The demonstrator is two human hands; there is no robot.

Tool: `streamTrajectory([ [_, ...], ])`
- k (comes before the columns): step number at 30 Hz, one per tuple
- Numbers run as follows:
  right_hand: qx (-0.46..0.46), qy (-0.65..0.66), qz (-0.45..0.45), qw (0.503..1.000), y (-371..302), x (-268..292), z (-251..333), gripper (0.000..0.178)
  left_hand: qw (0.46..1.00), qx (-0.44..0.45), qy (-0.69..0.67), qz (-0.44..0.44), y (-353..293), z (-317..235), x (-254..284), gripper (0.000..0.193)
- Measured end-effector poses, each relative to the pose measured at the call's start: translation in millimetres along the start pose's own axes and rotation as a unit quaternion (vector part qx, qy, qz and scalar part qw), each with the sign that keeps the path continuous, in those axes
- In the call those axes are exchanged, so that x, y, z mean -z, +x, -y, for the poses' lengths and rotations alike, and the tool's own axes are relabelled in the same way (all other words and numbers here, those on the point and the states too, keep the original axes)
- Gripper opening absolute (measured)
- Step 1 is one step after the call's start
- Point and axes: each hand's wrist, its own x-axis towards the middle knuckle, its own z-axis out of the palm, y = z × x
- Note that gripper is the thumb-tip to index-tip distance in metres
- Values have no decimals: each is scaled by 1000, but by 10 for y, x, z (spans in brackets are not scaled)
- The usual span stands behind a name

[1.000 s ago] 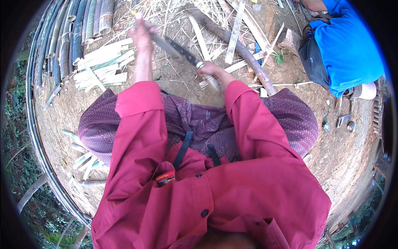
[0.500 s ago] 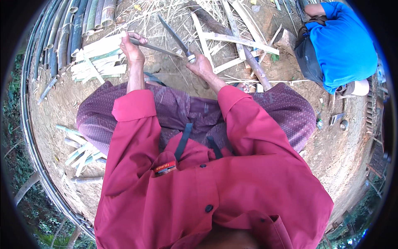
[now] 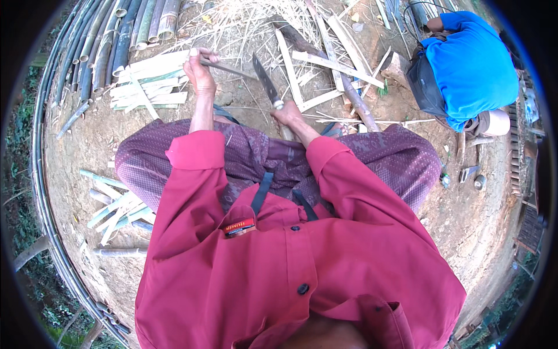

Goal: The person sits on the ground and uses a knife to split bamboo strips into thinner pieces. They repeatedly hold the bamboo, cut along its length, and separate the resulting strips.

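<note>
In front of my crossed legs, my left hand [image 3: 201, 75] is closed around one end of a narrow bamboo strip [image 3: 232, 70], which slopes down to the right. My right hand [image 3: 289, 114] grips a knife [image 3: 266, 81] by its handle, just below a pale collar. The long dark blade points up and slightly left. Its edge side lies close to the strip's free end; whether they touch I cannot tell. Left of my left hand lies a pile of pale split bamboo pieces [image 3: 157, 81].
Bamboo poles [image 3: 110, 46] are stacked at the far left. A log [image 3: 357, 102] with slats across it lies ahead, among shavings [image 3: 244, 26]. A person in a blue shirt [image 3: 476, 64] crouches at the right. More split pieces [image 3: 119, 212] lie beside my left knee.
The knife has tipped more upright and its blade has turned, showing its flat side. My right hand has dropped slightly toward my lap. The left hand still holds the strip.
</note>
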Motion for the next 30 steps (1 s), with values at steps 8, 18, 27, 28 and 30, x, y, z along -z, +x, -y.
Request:
streamTrajectory([
  [8,81,27,-87,993,-520,218,584,40,919,74,371,-113,-148,-196,245,45],
  [18,131,36,-106,985,-1107,267,794,40,957,132,237,-105,-294,-473,432,28],
  [27,214,-11,-131,968,-1489,256,896,40,946,75,314,-39,-381,-740,246,25],
  [28,224,-12,-138,965,-1558,268,943,41,950,62,305,-31,-404,-712,223,24],
  [30,263,-6,-159,952,-1577,263,990,41,957,30,287,-13,-420,-643,170,22],
])
